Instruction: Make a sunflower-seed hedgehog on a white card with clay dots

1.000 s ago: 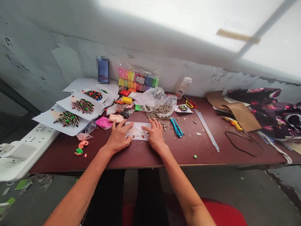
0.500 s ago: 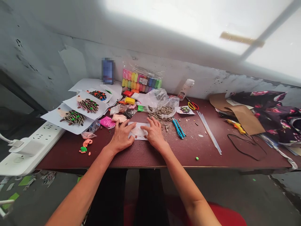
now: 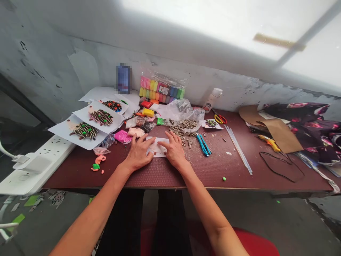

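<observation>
A small white card (image 3: 161,155) lies flat on the table in front of me, bearing a thin pale layer of clay and small brown pieces near its lower edge. My left hand (image 3: 139,152) rests at the card's left side, fingers spread, with the thumb on its lower left part. From the right, my right hand (image 3: 174,151) reaches over the card, its index finger stretched onto the pale clay and the other fingers apart. Neither hand grips anything. Just behind the right hand lies a heap of striped sunflower seeds (image 3: 186,125). A pale pink clay lump (image 3: 136,132) sits behind the left hand.
Cards with seed-covered hedgehogs (image 3: 100,117) lie at left, beside a white power strip (image 3: 57,149). Right of the seeds are a blue utility knife (image 3: 204,145), scissors (image 3: 220,118), clear glue sticks (image 3: 238,150) and a yellow glue gun (image 3: 272,143). Clay packs (image 3: 162,91) stand against the wall.
The view has shifted slightly. My right index finger has moved a little to the left over the clay; my left hand stays about where it was.
</observation>
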Demonstrator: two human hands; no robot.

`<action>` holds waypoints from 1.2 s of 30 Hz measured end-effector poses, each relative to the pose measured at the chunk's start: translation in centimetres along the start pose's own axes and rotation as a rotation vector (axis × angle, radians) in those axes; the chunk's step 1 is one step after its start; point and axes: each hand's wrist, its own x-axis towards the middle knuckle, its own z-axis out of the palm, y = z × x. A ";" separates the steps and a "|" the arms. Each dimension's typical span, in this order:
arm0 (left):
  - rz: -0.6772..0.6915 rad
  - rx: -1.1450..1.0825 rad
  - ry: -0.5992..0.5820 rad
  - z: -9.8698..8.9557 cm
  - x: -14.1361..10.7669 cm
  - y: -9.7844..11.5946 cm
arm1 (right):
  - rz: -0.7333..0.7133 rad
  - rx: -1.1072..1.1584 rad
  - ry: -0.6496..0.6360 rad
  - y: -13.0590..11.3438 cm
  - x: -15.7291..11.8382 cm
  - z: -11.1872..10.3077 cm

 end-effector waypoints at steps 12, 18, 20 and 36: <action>0.009 0.015 0.018 0.1 0.0 -0.1 | 0.058 0.011 0.070 0.3 -1.5 0.5; 0.007 0.018 0.006 0.2 0.0 -0.2 | 0.022 -0.022 0.045 -0.4 -2.5 0.6; 0.006 0.020 0.010 0.2 0.0 -0.2 | 0.013 -0.026 0.044 -0.6 -2.6 0.6; 0.008 0.027 0.013 0.2 0.0 -0.2 | 0.063 -0.009 0.066 -0.6 -1.9 1.2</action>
